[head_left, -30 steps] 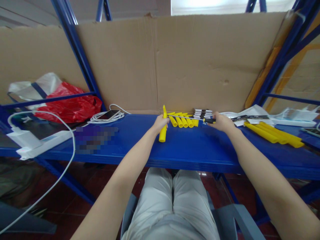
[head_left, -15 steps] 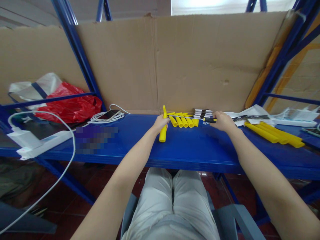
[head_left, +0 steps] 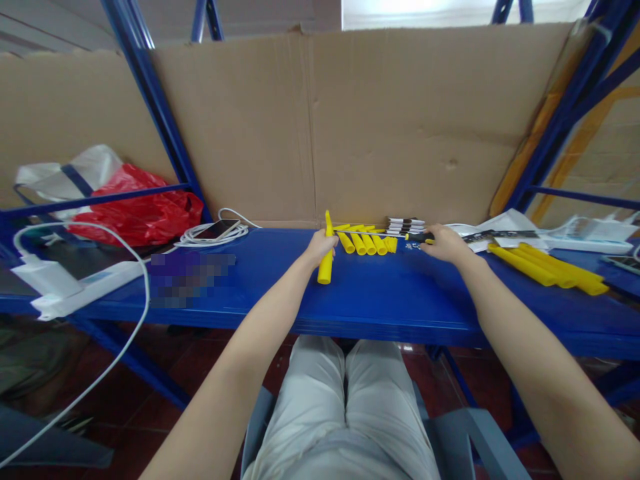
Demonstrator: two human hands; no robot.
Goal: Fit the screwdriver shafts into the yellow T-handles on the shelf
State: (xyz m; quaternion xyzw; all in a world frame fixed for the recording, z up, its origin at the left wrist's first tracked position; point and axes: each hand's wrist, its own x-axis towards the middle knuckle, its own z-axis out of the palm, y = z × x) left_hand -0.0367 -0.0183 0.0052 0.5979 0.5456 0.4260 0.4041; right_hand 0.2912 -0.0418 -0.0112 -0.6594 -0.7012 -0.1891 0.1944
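Observation:
My left hand [head_left: 320, 248] is closed round a yellow tube [head_left: 325, 270], which it holds upright with a slight tilt above the blue table [head_left: 400, 293]. In my right hand [head_left: 447, 244] is a screwdriver [head_left: 415, 237] with a black and yellow handle. Its long thin shaft points left and its tip meets the tube near my left fingers; whether it is in a hole cannot be seen. Behind the shaft several yellow tubes [head_left: 369, 245] lie side by side. Tiny metal pieces [head_left: 412, 246], perhaps screws, lie beneath the screwdriver handle.
A small white-and-black stack [head_left: 406, 227] stands by the cardboard wall [head_left: 390, 127]. More yellow tubes [head_left: 547, 267] lie at right beside white packaging [head_left: 515, 227]. At left are a phone [head_left: 217, 229] with coiled cable, a power strip [head_left: 90, 290] and a red bag [head_left: 140, 210].
The screwdriver handle in my right hand has turned slightly and sits a touch higher. My left hand and the tube stay almost where they were.

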